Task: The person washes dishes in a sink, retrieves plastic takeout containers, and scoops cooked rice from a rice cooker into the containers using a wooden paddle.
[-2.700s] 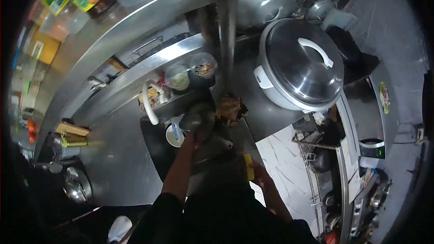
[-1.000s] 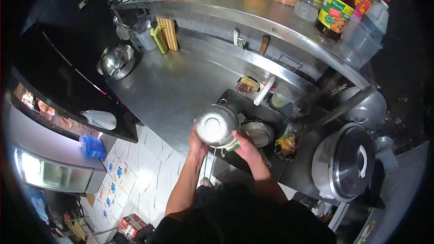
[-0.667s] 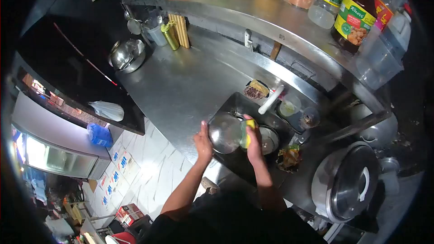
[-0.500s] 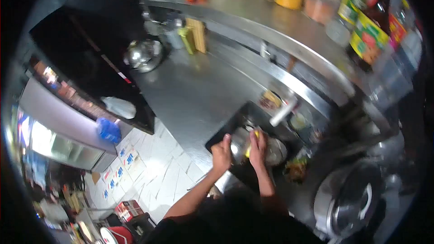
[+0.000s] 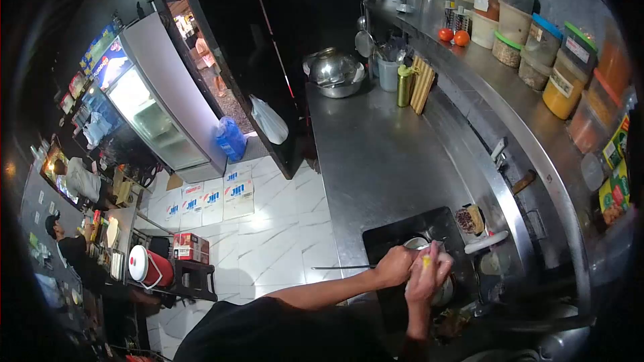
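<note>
Over the black sink [image 5: 376, 236], my left hand [image 5: 394, 267] is closed around a utensil with a long thin handle [image 5: 343, 267], which sticks out to the left past the counter edge. Its other end is hidden by my hands. My right hand [image 5: 429, 275] is closed beside it, pressing a yellow sponge [image 5: 426, 261] of which only a small part shows. A round metal rim [image 5: 416, 243] appears just behind my fingers; whether it belongs to the utensil cannot be made out. The white faucet [image 5: 486, 243] lies to the right of my hands.
A steel counter [image 5: 382, 154] runs away from the sink, with metal bowls [image 5: 335, 70] and a green bottle [image 5: 404, 86] at its far end. Food containers [image 5: 563, 90] line the shelf at right. Two people work at far left, near a red bucket [image 5: 151, 268].
The view has swung left and sharpened. The round metal vessel between my hands has left my grip; my left hand now holds the long-handled utensil, and the hands are closer together.
</note>
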The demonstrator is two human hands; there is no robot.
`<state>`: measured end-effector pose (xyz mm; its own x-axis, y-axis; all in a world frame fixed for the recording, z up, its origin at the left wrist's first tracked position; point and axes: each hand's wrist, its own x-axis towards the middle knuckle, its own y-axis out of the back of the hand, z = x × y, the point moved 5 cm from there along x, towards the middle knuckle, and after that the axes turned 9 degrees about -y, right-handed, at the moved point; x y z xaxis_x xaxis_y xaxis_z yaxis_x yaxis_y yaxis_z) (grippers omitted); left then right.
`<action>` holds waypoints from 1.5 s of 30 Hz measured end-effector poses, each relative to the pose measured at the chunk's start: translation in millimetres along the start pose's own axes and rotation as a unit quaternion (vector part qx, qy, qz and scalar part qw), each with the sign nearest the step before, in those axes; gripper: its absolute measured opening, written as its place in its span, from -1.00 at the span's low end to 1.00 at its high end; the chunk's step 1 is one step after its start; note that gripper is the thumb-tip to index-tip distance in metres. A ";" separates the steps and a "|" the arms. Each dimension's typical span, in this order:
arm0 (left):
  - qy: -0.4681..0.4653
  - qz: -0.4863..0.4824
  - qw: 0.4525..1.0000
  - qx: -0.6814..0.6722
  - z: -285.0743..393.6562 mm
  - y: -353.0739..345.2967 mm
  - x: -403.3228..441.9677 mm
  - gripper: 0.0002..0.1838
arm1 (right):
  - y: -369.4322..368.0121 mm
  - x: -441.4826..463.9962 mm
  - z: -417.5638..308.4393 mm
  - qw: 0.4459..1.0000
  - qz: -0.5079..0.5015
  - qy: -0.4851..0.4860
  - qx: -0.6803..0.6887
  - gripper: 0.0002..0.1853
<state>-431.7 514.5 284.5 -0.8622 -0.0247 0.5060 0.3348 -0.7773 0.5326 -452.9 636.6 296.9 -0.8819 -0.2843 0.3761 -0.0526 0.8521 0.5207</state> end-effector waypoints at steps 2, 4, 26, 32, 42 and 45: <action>0.029 -0.014 0.999 -0.010 7.3 3.2 2.9 -0.59 | 5.9 13.0 23.1 0.996 0.041 -0.046 0.062 -0.49; 0.030 0.024 0.998 -0.040 21.3 10.6 5.3 -0.63 | -0.7 21.0 57.0 0.889 0.079 -0.246 0.379 -0.46; -0.149 -0.235 0.953 -0.119 -11.9 -8.3 -29.4 -0.76 | -85.1 -51.7 129.2 0.726 0.024 -0.254 0.639 -0.33; -0.158 -0.341 0.924 -0.065 -21.6 15.2 -41.2 -0.83 | -52.4 -48.6 127.1 0.543 0.081 -0.365 0.752 -0.43; -0.028 -0.389 0.876 0.282 -223.3 88.3 -8.3 -0.84 | -50.0 -159.0 236.6 0.886 0.073 -0.346 -0.300 -0.26; -0.006 -0.404 0.867 0.292 -287.0 97.0 0.7 -0.85 | -74.1 -194.0 229.8 0.868 -0.034 -0.385 -0.313 -0.25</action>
<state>-508.9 258.6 141.7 -0.9019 0.3887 -0.1882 -0.2390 -0.0863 0.9672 -385.6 729.6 9.2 -0.9512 0.2581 -0.1688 -0.0635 0.3716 0.9262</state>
